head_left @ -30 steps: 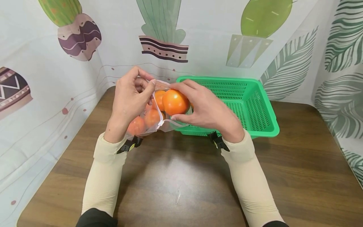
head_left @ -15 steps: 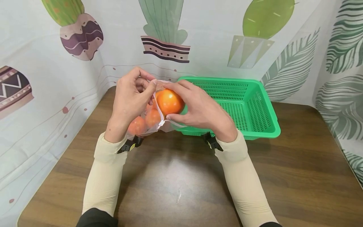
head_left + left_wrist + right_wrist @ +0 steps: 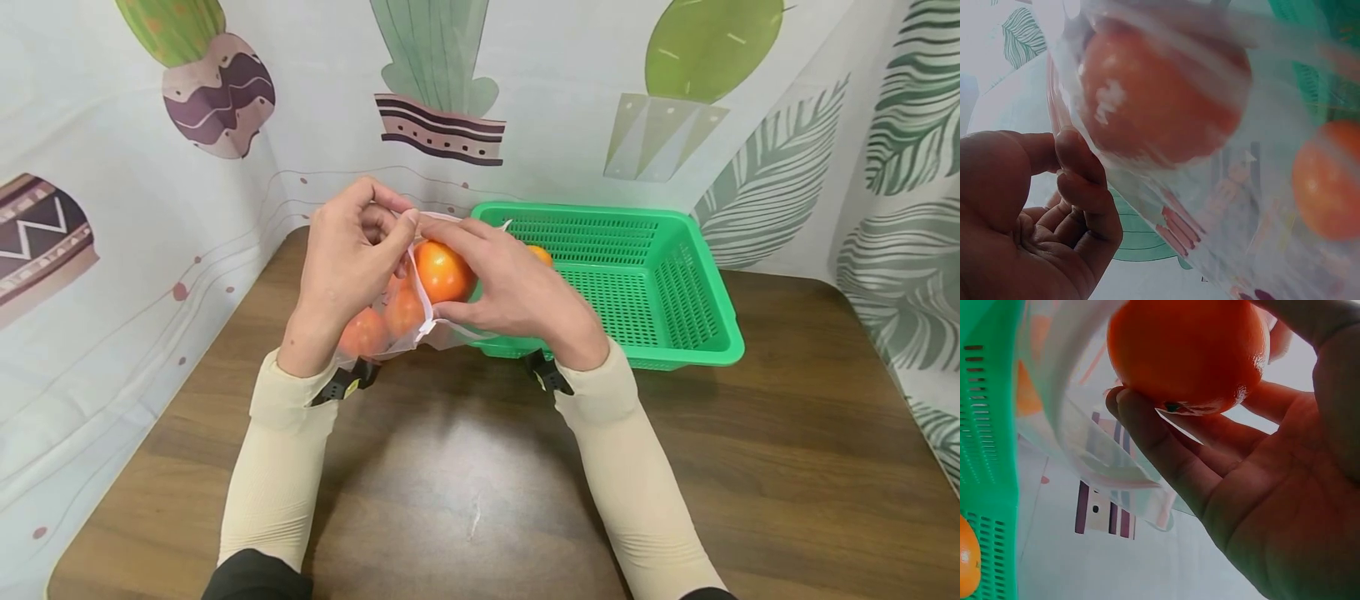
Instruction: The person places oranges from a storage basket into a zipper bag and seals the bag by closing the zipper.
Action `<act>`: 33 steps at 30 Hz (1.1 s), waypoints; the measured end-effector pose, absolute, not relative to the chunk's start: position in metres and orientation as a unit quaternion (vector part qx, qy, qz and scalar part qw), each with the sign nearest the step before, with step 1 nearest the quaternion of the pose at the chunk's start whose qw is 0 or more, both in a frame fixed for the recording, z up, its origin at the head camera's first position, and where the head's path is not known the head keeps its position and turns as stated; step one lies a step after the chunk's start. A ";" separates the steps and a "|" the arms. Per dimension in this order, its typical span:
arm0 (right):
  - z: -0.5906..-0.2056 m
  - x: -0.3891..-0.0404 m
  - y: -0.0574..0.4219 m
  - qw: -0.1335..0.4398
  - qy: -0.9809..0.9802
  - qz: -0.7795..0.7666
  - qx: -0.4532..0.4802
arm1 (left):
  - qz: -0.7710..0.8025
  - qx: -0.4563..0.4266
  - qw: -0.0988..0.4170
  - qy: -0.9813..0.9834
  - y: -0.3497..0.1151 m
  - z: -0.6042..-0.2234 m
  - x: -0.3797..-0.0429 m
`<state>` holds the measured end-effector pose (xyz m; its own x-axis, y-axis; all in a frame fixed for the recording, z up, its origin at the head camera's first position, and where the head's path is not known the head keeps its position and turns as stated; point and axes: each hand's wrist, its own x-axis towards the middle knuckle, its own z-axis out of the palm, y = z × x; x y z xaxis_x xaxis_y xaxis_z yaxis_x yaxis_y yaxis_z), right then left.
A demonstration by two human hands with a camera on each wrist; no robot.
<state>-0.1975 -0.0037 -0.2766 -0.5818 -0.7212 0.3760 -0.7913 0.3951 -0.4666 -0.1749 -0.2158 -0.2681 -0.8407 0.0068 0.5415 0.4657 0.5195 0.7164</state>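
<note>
In the head view, my left hand [image 3: 347, 258] pinches the rim of a clear zip bag [image 3: 453, 336] between thumb and index finger, keeping its mouth spread. My right hand [image 3: 517, 287] holds an orange [image 3: 442, 272] at the mouth, thumb below and fingers over the top. The right wrist view shows this orange [image 3: 1188, 353] gripped by the fingertips beside the bag's rim. More oranges [image 3: 365, 333] lie inside the bag, seen through the film. A white slider [image 3: 425, 327] sits on the bag's near edge.
A green plastic basket [image 3: 720, 333] stands behind and right of the bag, with an orange [image 3: 541, 254] in it, partly hidden by my right hand. Both rest on a brown wooden table [image 3: 465, 483]. A cloth backdrop [image 3: 570, 100] printed with cacti hangs at the back.
My right hand has moved left with the orange, carrying it from beside the bag's rim into the mouth. An orange in the basket has come into sight. My left hand stays put.
</note>
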 end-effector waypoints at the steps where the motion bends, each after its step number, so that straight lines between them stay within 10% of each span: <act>1: -0.277 -0.198 -0.004 0.057 -0.830 0.314 0.457 | -0.469 -0.141 0.244 -0.837 -0.216 -0.268 -0.175; 33: -0.268 -0.202 0.023 0.052 -0.805 0.384 0.450 | -0.470 -0.144 0.237 -0.838 -0.214 -0.267 -0.175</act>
